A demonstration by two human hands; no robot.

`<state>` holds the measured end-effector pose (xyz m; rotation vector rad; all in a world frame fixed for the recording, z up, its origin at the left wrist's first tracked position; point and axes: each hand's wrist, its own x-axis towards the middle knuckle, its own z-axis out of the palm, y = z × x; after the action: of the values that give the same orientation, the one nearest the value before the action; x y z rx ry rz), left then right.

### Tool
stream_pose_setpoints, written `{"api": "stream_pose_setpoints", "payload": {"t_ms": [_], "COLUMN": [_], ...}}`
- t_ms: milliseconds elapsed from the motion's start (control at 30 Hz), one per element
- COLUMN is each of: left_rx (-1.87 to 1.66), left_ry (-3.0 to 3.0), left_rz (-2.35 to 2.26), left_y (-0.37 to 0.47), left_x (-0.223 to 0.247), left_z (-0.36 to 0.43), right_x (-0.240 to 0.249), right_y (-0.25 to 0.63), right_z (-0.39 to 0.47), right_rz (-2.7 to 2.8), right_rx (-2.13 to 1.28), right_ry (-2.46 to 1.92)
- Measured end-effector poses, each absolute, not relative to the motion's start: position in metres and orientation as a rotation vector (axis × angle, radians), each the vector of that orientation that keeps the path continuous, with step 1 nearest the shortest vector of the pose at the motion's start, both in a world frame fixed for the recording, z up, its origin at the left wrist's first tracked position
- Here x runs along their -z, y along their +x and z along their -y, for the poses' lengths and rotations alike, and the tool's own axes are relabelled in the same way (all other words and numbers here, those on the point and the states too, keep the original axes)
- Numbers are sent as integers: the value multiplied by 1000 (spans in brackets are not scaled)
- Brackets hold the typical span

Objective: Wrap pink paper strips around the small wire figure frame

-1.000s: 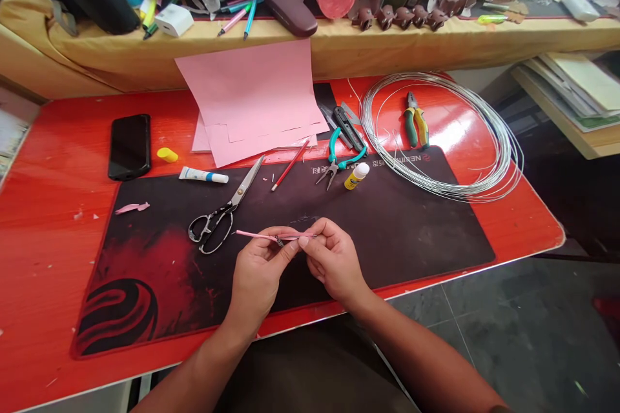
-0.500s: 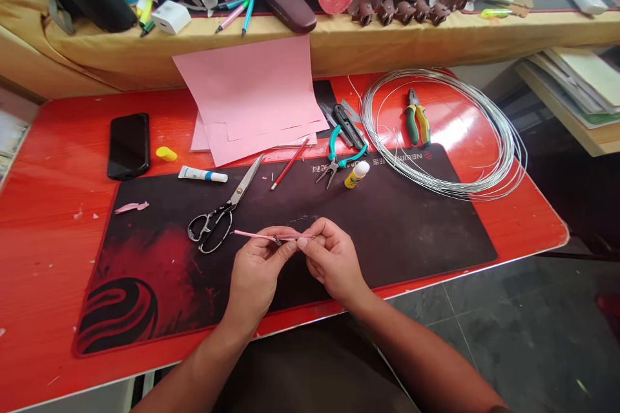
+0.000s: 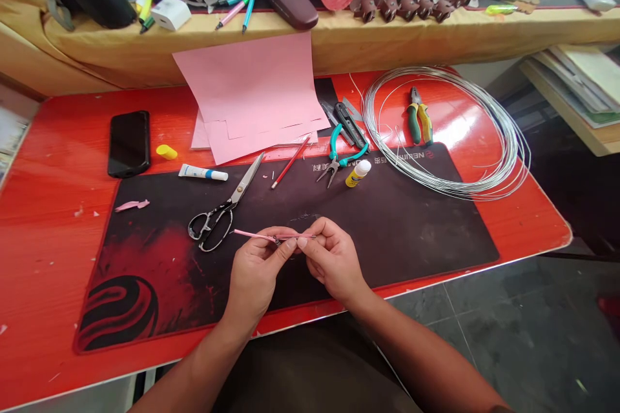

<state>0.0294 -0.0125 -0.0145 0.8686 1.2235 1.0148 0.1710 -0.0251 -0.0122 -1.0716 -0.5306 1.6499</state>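
Note:
A thin pink paper-wrapped piece is held level between both hands above the dark mat. My left hand pinches it near the middle, where a small dark coiled bit shows by the fingertips. My right hand grips its other end between thumb and fingers. The two thumbs almost meet. Black-handled scissors lie just left of my left hand. A glue stick stands uncapped beyond my right hand, beside teal pliers.
Pink sheets lie at the back, near a cutter and a red pencil. A wire coil surrounds green-yellow pliers. On the left are a phone, a yellow cap and a tube.
The pink piece between the fingertips looks slightly turned and narrower. Both hands stay in nearly the same place, and the view has shifted a little.

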Motion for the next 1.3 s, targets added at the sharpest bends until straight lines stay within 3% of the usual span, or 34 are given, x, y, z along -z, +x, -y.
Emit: {"api": "stream_pose_setpoints", "payload": {"t_ms": [1300], "left_rx": [-827], "left_ry": [1046], "left_rz": [-1234], "left_y": [4], "left_x": [6], "left_z": [9], "right_x": [13], "right_y": [171], "right_z": [25], "right_rz": [560], "right_rx": [-1643], "right_ry": [-1030]}}
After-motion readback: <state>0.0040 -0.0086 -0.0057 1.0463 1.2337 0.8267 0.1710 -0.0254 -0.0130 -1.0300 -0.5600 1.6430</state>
